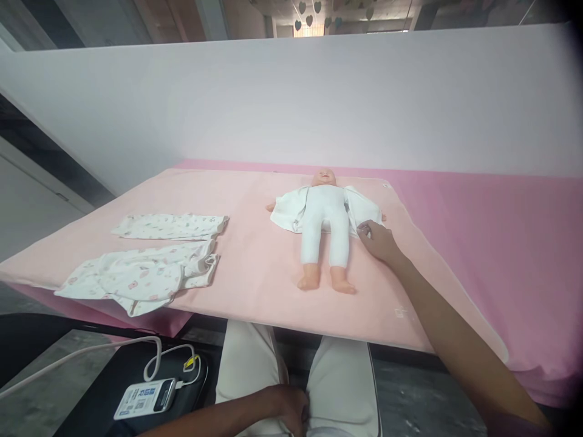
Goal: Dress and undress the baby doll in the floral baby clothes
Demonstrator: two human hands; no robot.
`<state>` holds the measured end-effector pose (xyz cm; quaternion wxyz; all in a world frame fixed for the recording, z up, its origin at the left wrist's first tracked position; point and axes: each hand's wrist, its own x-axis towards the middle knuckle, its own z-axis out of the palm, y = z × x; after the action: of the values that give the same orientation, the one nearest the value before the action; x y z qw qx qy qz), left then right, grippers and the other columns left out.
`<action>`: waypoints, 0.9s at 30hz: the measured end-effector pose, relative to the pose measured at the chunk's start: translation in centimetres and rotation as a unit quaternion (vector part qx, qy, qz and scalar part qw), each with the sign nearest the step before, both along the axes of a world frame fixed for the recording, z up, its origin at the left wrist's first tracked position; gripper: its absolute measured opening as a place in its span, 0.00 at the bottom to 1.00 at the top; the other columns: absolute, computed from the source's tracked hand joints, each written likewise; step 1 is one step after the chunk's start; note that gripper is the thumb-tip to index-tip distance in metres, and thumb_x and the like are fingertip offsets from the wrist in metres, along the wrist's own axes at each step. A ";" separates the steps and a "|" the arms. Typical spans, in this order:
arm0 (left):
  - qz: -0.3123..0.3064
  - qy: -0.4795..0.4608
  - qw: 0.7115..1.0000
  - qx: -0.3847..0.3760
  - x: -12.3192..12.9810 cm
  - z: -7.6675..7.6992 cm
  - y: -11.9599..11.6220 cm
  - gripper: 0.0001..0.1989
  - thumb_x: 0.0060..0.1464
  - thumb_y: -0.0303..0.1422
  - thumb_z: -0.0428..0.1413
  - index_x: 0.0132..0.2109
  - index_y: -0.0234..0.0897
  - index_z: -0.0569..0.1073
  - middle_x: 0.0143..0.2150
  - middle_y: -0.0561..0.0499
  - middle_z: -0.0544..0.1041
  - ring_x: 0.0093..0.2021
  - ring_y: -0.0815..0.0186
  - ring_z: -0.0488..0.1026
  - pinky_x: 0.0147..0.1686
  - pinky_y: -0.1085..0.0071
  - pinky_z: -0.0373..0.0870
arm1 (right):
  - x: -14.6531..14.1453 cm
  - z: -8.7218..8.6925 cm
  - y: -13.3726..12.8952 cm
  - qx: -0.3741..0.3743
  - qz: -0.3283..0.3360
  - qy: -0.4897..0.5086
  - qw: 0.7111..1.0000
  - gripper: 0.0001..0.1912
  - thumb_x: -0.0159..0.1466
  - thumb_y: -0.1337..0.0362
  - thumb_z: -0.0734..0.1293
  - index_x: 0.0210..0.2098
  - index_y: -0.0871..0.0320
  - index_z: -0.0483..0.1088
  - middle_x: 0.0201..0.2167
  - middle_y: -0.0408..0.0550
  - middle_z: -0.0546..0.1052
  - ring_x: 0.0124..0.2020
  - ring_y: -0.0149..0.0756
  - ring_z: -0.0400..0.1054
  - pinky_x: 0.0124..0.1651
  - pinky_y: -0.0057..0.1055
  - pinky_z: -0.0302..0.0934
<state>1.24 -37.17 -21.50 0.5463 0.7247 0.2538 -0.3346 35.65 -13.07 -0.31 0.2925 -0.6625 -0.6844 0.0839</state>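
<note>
One white cloth garment [288,210] flanks the plastic baby doll [325,203]. Its hem touches the right hand [377,240], fingers curled, grip unclear.

Illumination: even, diffuse, moderately bright. The wall [291,103] and cloth [255,243] show no hard shadows; only faint shading lies beside the doll [325,206]. The floor [419,394] reads darker. A small bright window [308,30] glows at top. Focus: slightly soft overall. Edges: wide-angle stretching; right corners darken and blur.
</note>
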 end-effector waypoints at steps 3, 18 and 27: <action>0.034 0.137 0.990 -0.025 0.0 0.6 -0.1 0.20 0.17 0.37 0.74 0.11 0.48 0.67 0.18 0.58 0.69 0.15 0.57 0.69 0.15 0.60 0.69 | 0.0 0.0 0.0 -0.003 0.000 0.000 1.000 0.17 0.73 0.50 0.63 0.50 0.52 0.77 0.44 0.50 0.83 0.43 0.47 0.75 0.56 0.46 0.61; -0.085 -0.145 0.984 0.057 2.1 15.9 5.0 0.22 0.44 0.50 0.77 0.29 0.42 0.77 0.29 0.55 0.79 0.27 0.62 0.74 0.34 0.65 0.74 | -2.5 1.9 -1.3 0.140 0.009 0.011 0.990 0.16 0.75 0.55 0.60 0.55 0.53 0.73 0.50 0.57 0.80 0.53 0.55 0.73 0.64 0.53 0.62; 0.274 -0.477 0.777 0.306 1.6 33.2 20.4 0.13 0.75 0.44 0.56 0.49 0.39 0.77 0.50 0.47 0.82 0.50 0.60 0.78 0.58 0.61 0.75 | -8.9 6.7 5.0 0.139 0.193 0.005 0.971 0.21 0.77 0.54 0.63 0.64 0.55 0.72 0.64 0.57 0.76 0.66 0.53 0.68 0.71 0.48 0.61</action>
<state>2.83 -16.74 11.74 0.4156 0.8202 0.2381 0.3129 26.76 -8.09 6.40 0.3631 -0.4705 -0.8029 0.0463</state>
